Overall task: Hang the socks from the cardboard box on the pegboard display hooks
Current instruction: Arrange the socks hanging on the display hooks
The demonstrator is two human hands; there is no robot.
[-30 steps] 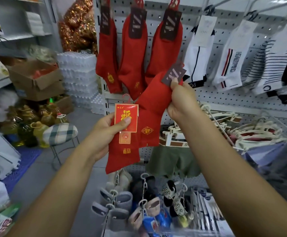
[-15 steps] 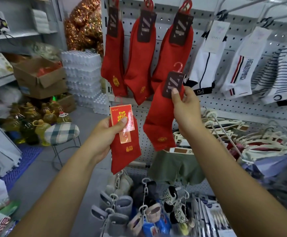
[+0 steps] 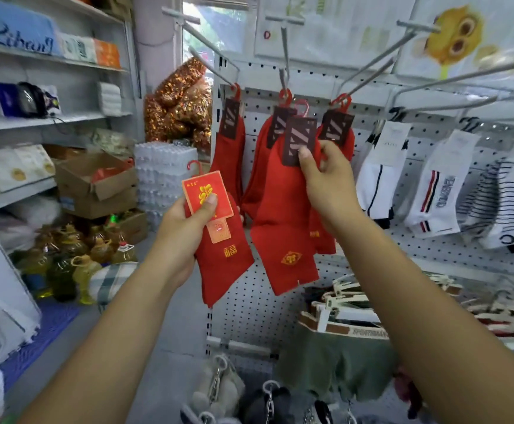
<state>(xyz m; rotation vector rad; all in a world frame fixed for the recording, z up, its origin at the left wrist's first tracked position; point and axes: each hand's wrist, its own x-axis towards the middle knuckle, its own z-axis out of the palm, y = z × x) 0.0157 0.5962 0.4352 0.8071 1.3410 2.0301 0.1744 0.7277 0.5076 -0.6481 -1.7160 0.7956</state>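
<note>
The right hand (image 3: 326, 182) is pinching the dark label (image 3: 298, 142) of a red sock (image 3: 283, 228), holding it up before the pegboard (image 3: 451, 249) just under the middle display hook (image 3: 284, 50). The label's pale slanted marks are not reading as letters. The left hand (image 3: 185, 228) is gripping a second red sock (image 3: 225, 264), marked 福 in gold, by its red card (image 3: 206, 194) at the pegboard's left edge. The cardboard box (image 3: 96, 179) is sitting well left of the pegboard, its contents mostly hidden.

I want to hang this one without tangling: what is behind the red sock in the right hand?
Behind the red sock gripped by the right hand hang the middle hung sock and the right hung sock, against the pegboard. Both are partly covered.
</note>
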